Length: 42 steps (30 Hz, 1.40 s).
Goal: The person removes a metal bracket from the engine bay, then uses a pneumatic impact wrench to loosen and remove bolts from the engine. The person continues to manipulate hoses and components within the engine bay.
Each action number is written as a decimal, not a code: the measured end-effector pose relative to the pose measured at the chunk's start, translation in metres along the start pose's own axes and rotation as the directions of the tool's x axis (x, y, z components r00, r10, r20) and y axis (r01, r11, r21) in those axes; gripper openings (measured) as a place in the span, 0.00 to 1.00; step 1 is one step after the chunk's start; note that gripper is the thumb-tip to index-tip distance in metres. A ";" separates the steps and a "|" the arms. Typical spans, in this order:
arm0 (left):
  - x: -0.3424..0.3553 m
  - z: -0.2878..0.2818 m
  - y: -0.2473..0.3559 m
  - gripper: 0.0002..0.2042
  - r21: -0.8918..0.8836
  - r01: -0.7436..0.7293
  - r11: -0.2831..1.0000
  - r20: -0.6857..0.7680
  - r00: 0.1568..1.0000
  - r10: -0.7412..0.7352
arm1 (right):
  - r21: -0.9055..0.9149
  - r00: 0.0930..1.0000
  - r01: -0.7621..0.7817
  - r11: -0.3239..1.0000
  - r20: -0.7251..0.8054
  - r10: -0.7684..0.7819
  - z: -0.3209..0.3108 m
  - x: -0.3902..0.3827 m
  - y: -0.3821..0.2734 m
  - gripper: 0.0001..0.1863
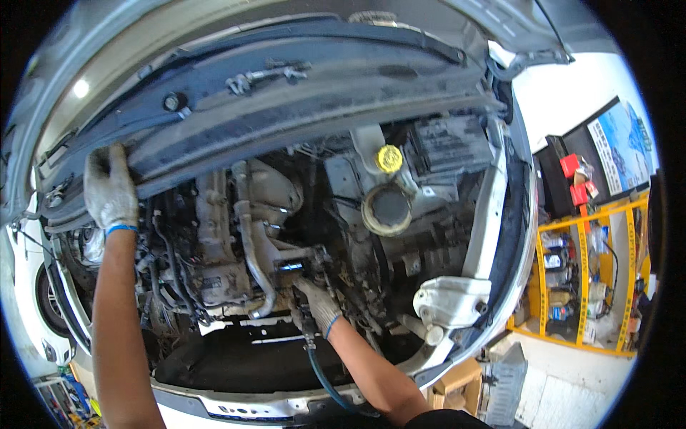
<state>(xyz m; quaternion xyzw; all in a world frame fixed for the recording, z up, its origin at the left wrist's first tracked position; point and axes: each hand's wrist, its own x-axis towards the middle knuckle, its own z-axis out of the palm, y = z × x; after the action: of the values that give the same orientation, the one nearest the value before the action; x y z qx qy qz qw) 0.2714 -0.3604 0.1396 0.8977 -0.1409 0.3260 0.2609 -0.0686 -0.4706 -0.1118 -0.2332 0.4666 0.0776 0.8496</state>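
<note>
My left hand (pixel 112 189), in a grey-white knit glove with a blue cuff, rests on the left end of the dark cowl panel (pixel 236 136). Its fingers are apart and nothing is held. Low in the engine bay, my gloved right hand (pixel 319 306) is closed round an air tool (pixel 297 312), whose exact kind is partly hidden by the hand. A teal air hose (pixel 325 379) runs from the tool's fitting toward the lower edge. Just beyond that hand are the engine (pixel 218 236) and a curved metal pipe (pixel 257 275). A small blue gleam shows near the hand.
A reservoir with a yellow cap (pixel 389 159), a round dark cap (pixel 391 205) and the battery (pixel 450 145) lie to the right. Loose metal parts (pixel 268 76) sit on the cowl. Outside the car stand a yellow shelf rack (pixel 586 275) and a cardboard box (pixel 457 385).
</note>
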 end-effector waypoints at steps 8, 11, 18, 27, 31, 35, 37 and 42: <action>-0.002 -0.002 0.009 0.19 -0.087 0.016 0.996 0.005 1.000 -0.016 | 0.538 0.969 -0.019 0.842 0.219 -0.118 0.004 -0.033 0.015 0.15; -0.003 -0.004 0.008 0.21 -0.116 0.016 0.993 0.046 0.999 -0.011 | 0.568 0.974 -0.060 0.821 0.214 -0.077 0.007 -0.026 0.020 0.10; -0.003 0.000 -0.008 0.22 -0.096 -0.106 0.990 0.056 0.992 0.111 | 0.545 0.964 -0.087 0.834 0.258 -0.069 0.032 -0.021 -0.013 0.10; 0.000 -0.001 0.005 0.23 -0.070 -0.010 0.997 0.042 0.999 0.013 | 0.628 0.989 -0.073 0.774 0.147 -0.026 0.043 -0.028 -0.026 0.15; 0.001 -0.002 0.008 0.23 -0.046 0.035 0.998 0.027 0.999 -0.034 | 0.515 0.992 0.119 0.849 -0.025 -0.124 0.001 -0.040 -0.019 0.15; 0.001 0.000 0.004 0.24 0.027 0.052 0.998 0.023 0.998 -0.053 | 0.389 0.976 0.152 0.908 0.086 -0.200 -0.019 -0.042 -0.023 0.10; 0.001 0.000 0.004 0.23 0.041 0.058 0.997 0.036 0.998 -0.060 | 0.425 0.983 0.136 0.895 0.055 -0.175 -0.013 -0.048 -0.020 0.11; 0.000 -0.002 0.010 0.20 -0.055 0.091 0.994 0.044 0.995 -0.089 | 0.186 0.964 0.266 0.946 -0.061 -0.260 0.013 -0.079 -0.020 0.12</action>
<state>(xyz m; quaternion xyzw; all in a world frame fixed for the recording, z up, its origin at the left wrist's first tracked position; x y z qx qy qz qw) 0.2657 -0.3677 0.1447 0.9019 -0.1150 0.2908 0.2979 -0.0956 -0.4755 -0.0345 -0.2113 0.4515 -0.0860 0.8626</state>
